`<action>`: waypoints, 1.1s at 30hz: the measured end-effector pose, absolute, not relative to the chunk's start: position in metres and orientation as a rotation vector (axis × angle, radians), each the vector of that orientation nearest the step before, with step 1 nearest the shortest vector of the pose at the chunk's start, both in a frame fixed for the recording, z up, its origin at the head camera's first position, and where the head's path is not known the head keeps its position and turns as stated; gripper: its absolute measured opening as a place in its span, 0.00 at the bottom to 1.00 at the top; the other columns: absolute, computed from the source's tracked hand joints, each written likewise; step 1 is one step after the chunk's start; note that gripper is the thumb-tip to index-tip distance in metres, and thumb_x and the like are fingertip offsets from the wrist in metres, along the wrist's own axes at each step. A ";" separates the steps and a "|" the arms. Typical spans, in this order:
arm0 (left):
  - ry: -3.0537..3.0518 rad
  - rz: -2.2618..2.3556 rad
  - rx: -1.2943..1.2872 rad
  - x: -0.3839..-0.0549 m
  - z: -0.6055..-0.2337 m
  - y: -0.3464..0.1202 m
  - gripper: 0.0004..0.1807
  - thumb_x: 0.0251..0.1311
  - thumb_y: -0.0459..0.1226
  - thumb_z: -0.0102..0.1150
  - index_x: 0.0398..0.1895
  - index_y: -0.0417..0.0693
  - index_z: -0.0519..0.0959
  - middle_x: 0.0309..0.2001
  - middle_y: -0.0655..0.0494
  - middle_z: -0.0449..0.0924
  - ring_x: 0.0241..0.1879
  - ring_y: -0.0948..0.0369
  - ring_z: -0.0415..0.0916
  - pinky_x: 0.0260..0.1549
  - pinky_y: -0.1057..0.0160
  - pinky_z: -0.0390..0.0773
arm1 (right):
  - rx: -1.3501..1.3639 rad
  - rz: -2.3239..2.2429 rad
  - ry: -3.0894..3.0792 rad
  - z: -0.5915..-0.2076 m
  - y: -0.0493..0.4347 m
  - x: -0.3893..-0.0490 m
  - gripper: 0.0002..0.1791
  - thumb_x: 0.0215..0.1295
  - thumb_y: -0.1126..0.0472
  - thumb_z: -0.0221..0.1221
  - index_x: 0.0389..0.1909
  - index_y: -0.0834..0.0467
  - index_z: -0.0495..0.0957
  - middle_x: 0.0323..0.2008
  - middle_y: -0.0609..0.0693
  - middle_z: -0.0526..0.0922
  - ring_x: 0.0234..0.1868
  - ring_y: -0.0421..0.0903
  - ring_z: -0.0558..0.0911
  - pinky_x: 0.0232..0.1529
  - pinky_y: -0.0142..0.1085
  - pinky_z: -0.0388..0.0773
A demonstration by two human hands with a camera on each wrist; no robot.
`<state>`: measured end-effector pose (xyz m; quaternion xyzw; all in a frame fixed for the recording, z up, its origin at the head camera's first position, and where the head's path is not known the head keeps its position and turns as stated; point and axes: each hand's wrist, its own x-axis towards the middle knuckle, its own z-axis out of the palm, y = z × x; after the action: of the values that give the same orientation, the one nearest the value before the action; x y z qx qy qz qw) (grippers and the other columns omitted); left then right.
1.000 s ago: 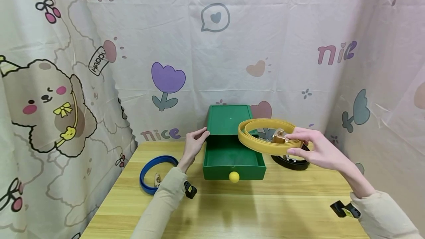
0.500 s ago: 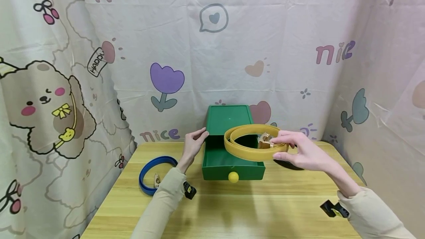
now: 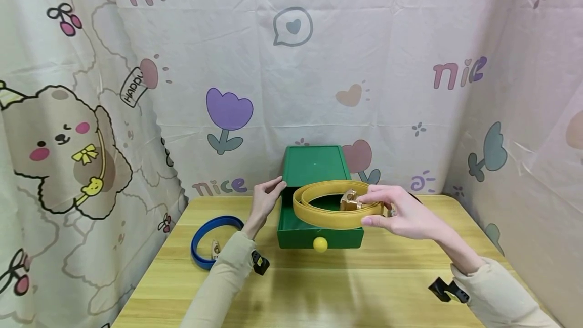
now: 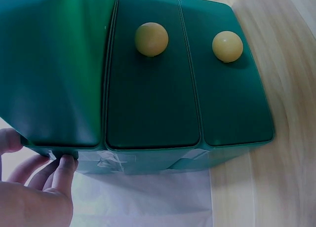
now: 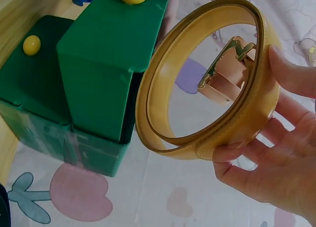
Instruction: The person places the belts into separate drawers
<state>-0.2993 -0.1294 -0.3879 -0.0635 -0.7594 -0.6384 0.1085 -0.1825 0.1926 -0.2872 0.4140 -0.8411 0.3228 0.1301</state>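
Coiled, stitched yellow belt (image 3: 328, 217) with a gold-coloured metal buckle (image 3: 349, 201), held above the pulled-out drawer (image 3: 293, 239) of a green, yellow-knobbed box (image 3: 314, 163). The right hand (image 3: 405, 212) pinches the coil; the left hand (image 3: 265, 200), fingers extended, touches the box's left side. Left of the box, a coiled blue belt (image 3: 196, 246); behind it, pale fabric (image 3: 319, 80) reads "nice" and "HAPPY".

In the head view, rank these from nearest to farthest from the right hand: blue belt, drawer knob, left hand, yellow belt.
Measured from the right hand:
1. Yellow belt: held in its fingers.
2. Drawer knob: to its left, on the open drawer's front.
3. Left hand: farther left, at the cabinet's left side.
4. Blue belt: farthest left, on the table.
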 end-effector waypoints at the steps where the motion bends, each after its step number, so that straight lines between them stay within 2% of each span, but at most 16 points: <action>1: -2.233 -1.879 -0.187 -0.299 -0.388 -0.130 0.22 0.68 0.41 0.61 0.63 0.42 0.79 0.63 0.43 0.80 0.61 0.48 0.79 0.59 0.52 0.80 | 1.203 0.941 -2.452 -0.287 0.192 -0.182 0.13 0.60 0.63 0.70 0.46 0.58 0.86 0.27 0.37 0.71 0.28 0.31 0.66 0.27 0.29 0.66; 11: -2.234 -1.858 -0.181 -0.299 -0.387 -0.129 0.22 0.68 0.41 0.62 0.63 0.43 0.80 0.61 0.43 0.81 0.59 0.48 0.80 0.57 0.56 0.81 | 1.144 0.942 -2.572 -0.293 0.182 -0.189 0.14 0.62 0.59 0.68 0.48 0.59 0.87 0.28 0.37 0.73 0.29 0.31 0.66 0.30 0.29 0.65; 18: -2.228 -1.852 -0.190 -0.299 -0.387 -0.128 0.23 0.68 0.41 0.62 0.63 0.41 0.79 0.63 0.42 0.79 0.61 0.46 0.79 0.59 0.52 0.80 | 1.175 0.987 -2.556 -0.298 0.172 -0.194 0.14 0.61 0.61 0.69 0.47 0.61 0.87 0.27 0.40 0.71 0.27 0.39 0.69 0.31 0.29 0.67; 25: -2.237 -1.848 -0.192 -0.299 -0.388 -0.128 0.24 0.69 0.41 0.62 0.64 0.40 0.78 0.63 0.41 0.79 0.61 0.46 0.78 0.57 0.56 0.80 | 1.177 1.028 -2.590 -0.300 0.168 -0.190 0.17 0.63 0.59 0.68 0.49 0.65 0.85 0.30 0.43 0.75 0.30 0.34 0.68 0.30 0.33 0.69; 30: -2.234 -1.848 -0.191 -0.300 -0.389 -0.129 0.23 0.68 0.41 0.62 0.63 0.42 0.79 0.63 0.42 0.80 0.60 0.47 0.79 0.59 0.54 0.80 | 1.158 1.012 -2.593 -0.303 0.165 -0.193 0.16 0.62 0.60 0.68 0.48 0.64 0.86 0.28 0.42 0.74 0.31 0.34 0.68 0.32 0.33 0.69; 33: -2.232 -1.854 -0.197 -0.300 -0.389 -0.130 0.22 0.68 0.41 0.62 0.63 0.43 0.79 0.63 0.43 0.80 0.61 0.47 0.79 0.59 0.54 0.80 | 1.155 1.000 -2.605 -0.305 0.162 -0.196 0.16 0.63 0.59 0.68 0.49 0.64 0.86 0.31 0.44 0.77 0.33 0.34 0.70 0.33 0.31 0.70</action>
<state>-0.2999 -0.1297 -0.3894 -0.0672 -0.7622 -0.6332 0.1162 -0.1965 0.1619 -0.3050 0.3817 -0.8610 0.3305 0.0609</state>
